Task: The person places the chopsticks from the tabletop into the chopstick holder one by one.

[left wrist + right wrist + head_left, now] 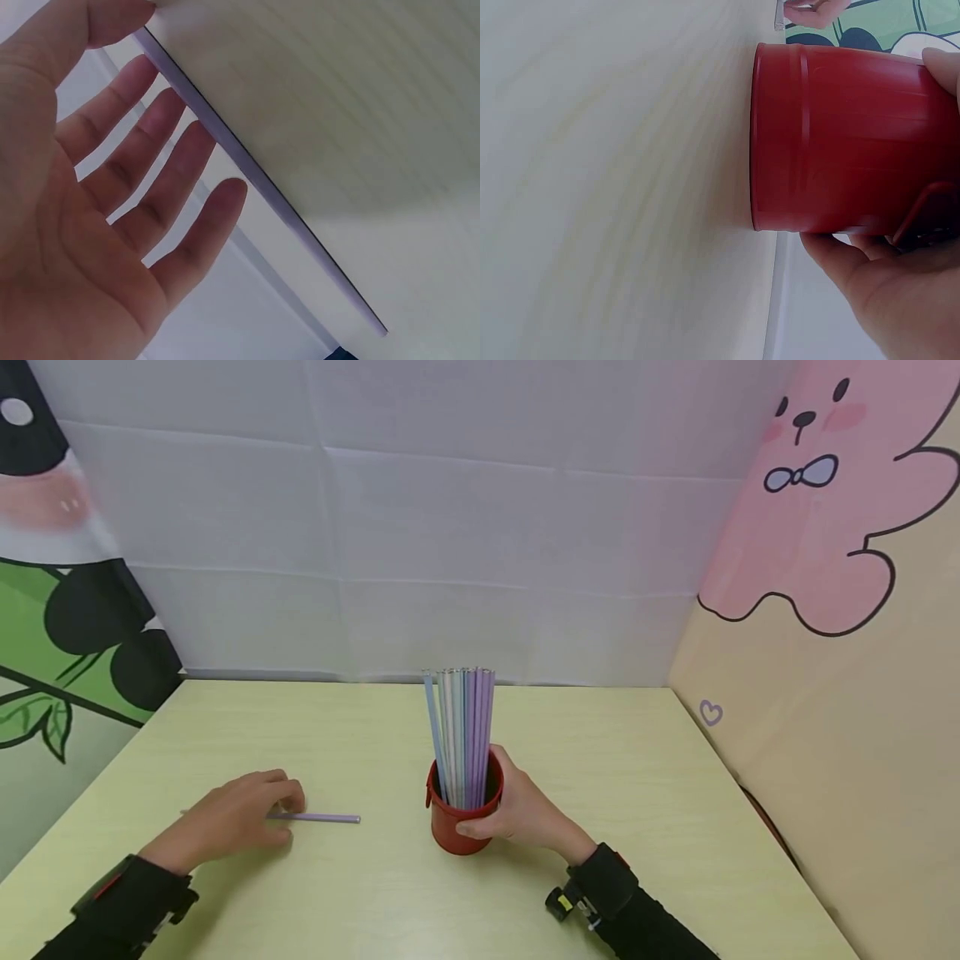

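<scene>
A purple drinking straw [322, 817] lies on the table at the left, under my left hand [236, 817]. In the left wrist view, the fingers are loosely extended and their tips lie along the straw [262, 180], with the thumb tip overlapping its upper part. Thumb and index finger stand apart with the straw passing between them. My right hand [521, 806] grips a small red metal bucket [457, 831] from the right side. Upright in the bucket stands a bunch of straws [463, 735] in blue, pale and purple. The right wrist view shows fingers and thumb around the bucket [855, 142].
The light wooden table [375, 893] ends at a white cloth backdrop [450, 527]. A side panel with a pink bear [810, 527] rises at the right, and another printed panel [75, 635] at the left. Each wrist carries a black strap with a device [600, 893].
</scene>
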Motion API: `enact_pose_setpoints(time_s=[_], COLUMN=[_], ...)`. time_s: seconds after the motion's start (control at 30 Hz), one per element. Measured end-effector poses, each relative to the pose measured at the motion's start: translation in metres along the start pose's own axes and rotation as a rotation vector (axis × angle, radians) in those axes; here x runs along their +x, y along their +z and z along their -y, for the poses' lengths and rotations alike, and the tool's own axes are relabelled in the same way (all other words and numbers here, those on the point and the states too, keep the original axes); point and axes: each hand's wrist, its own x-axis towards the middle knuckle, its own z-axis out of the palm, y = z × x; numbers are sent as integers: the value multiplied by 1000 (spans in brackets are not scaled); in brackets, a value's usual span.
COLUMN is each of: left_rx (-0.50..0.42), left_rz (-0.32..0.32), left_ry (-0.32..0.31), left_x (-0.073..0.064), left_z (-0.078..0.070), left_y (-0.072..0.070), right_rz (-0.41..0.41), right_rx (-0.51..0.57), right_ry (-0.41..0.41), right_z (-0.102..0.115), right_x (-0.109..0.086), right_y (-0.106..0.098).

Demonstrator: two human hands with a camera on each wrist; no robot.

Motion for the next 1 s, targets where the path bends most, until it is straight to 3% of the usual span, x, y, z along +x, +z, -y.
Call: enact_pose_setpoints(time_s=[0.4, 0.5, 0.63, 0.77, 1.0], left_rx=[-132, -147, -146, -135, -155], left_rz=[56, 72, 88, 61, -64], left_ry=[113, 132, 142, 152, 156], left_x=[4, 6, 8, 12, 24], left_z=[1, 0, -3, -8, -28], left_y=[-2, -4, -6, -9, -29], right_rz=[-8, -8, -3, 1, -12], right_rx=[0, 4, 11, 14, 4], right_ry=[4, 3, 4, 1, 13], right_z=[-32, -31, -9, 6, -22], right_x=[5, 5, 1, -3, 3], right_y=[1, 1, 1, 0, 2])
